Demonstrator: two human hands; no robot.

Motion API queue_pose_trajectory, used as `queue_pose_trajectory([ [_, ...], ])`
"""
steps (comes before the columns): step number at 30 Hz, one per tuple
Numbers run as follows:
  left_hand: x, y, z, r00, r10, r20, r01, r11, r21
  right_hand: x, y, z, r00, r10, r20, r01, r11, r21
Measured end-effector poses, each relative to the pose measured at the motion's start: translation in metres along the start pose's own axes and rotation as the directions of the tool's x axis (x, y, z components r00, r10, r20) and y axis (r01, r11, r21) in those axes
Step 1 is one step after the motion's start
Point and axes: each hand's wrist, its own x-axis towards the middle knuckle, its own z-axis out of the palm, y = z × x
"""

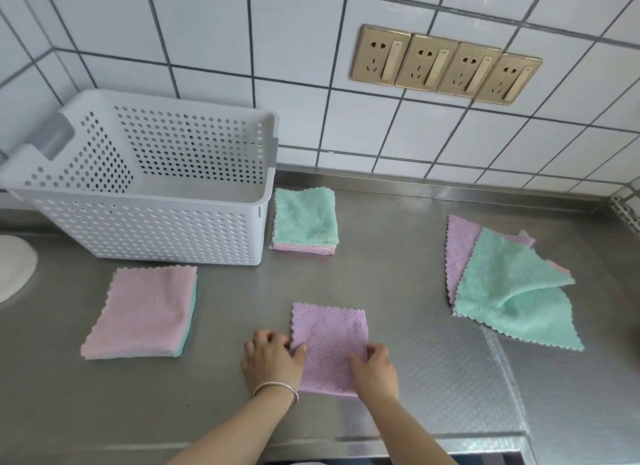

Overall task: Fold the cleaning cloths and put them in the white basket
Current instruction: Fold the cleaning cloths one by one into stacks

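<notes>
A folded purple cloth (pixel 329 340) lies on the steel counter in front of me. My left hand (pixel 273 359) pinches its left edge and my right hand (pixel 374 369) grips its lower right corner. The white perforated basket (pixel 149 229) stands at the back left, with nothing seen inside. A small folded stack with a green cloth on top (pixel 304 219) sits just right of the basket. A larger folded pink cloth over a green one (pixel 145 312) lies in front of the basket. Unfolded cloths, green (pixel 512 291) over purple (pixel 460 243), lie in a loose pile at the right.
The steel counter (pixel 398 257) meets a white tiled wall carrying a row of gold sockets (pixel 446 64). A white round object (pixel 14 267) shows at the left edge. The counter's front edge (pixel 450 444) runs close below my arms.
</notes>
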Motion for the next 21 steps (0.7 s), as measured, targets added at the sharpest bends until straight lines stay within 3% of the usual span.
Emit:
queue_pose_trajectory([
  [2, 0.0, 0.001, -0.003, 0.998, 0.009, 0.054, -0.007, 0.999, -0.039, 0.0, -0.005, -0.001, 0.998, 0.031, 0.051, -0.032, 0.999, 0.017],
  [5, -0.003, 0.004, -0.012, 0.994, -0.028, 0.108, 0.063, 0.941, -0.333, 0.001, -0.011, -0.002, 0.997, 0.012, 0.082, -0.019, 0.996, 0.084],
  [10, -0.007, -0.013, -0.052, 0.998, -0.068, 0.004, 0.056, 0.788, -0.613, -0.02, -0.037, 0.012, 0.984, -0.105, 0.143, 0.074, 0.975, 0.21],
  [17, 0.028, -0.091, -0.134, 0.938, -0.186, -0.292, -0.043, 0.774, -0.631, -0.062, -0.129, 0.068, 0.871, -0.371, 0.323, 0.255, 0.902, 0.35],
  [21, 0.058, -0.129, -0.169, 0.921, -0.237, -0.31, 0.033, 0.838, -0.544, -0.073, -0.175, 0.106, 0.802, -0.427, 0.417, 0.26, 0.879, 0.399],
])
